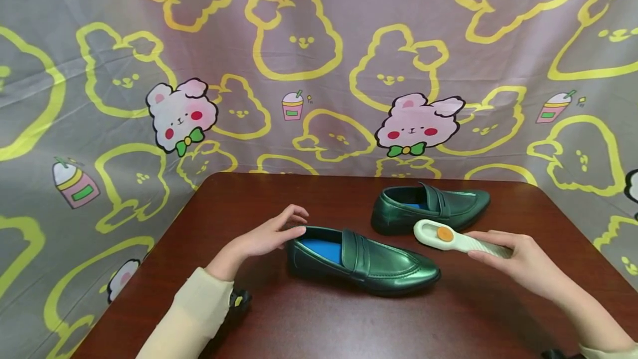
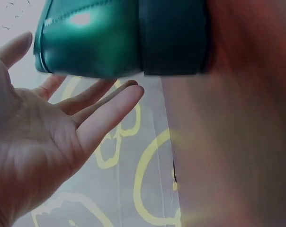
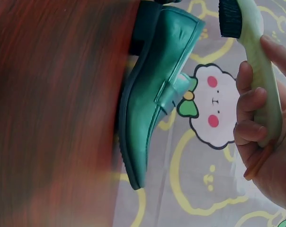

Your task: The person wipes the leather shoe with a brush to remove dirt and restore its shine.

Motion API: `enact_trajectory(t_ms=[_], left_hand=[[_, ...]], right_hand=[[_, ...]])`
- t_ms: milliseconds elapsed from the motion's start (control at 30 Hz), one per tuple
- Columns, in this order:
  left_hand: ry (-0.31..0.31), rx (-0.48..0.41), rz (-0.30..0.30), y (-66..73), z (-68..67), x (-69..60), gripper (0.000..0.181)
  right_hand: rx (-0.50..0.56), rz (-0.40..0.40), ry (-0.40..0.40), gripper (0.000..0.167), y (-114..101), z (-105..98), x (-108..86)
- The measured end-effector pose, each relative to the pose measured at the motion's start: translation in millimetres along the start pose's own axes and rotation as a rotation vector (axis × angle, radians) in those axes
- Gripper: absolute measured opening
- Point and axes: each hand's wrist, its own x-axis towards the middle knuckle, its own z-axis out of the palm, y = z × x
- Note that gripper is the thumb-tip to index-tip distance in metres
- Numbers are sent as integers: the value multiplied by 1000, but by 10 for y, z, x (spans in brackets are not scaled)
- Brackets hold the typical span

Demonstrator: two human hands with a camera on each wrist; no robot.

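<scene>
A shiny dark green loafer (image 1: 394,265) with a blue insole lies on the table, toe to the right. At its heel is my left hand (image 1: 271,234), thumb near the rim. In the left wrist view the fingers (image 2: 105,118) are spread beside the heel and grip nothing; whether they touch it I cannot tell. My right hand (image 1: 523,256) holds a brush (image 1: 461,242) by its pale green handle, above the table and right of the near shoe. Dark bristles (image 3: 229,19) show on its head in the right wrist view. An orange round button (image 1: 445,234) sits on the brush.
A matching green loafer (image 1: 456,209) stands farther back, behind the brush, toe also to the right. The dark reddish-brown table (image 1: 319,326) has rounded back corners. A curtain (image 1: 339,26) with yellow outlined bears hangs behind and at the sides.
</scene>
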Motion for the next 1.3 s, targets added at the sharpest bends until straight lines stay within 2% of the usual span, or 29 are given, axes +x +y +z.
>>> enact_trajectory(t_ms=[200,433,567,700,800,1000,1300], left_hand=[[42,-9,-15,3,-92,113,42],[57,46,-32,-34,-42,213,37],[24,70,-14,-48,11,218,37],[-24,82,57,-53,50,217,34],[-30,97,112,-54,74,188,31],[-12,97,159,-45,152,73,29],[-51,61,159,-55,280,-164,36]], right_hand=[[13,-16,-6,32,-40,22,14],[15,-30,0,33,-22,44,6],[11,-38,5,32,-24,48,2],[12,-35,3,33,-29,43,3],[12,-32,3,32,-34,35,4],[7,-21,12,33,-40,9,15],[-3,-20,27,32,-41,-11,-6]])
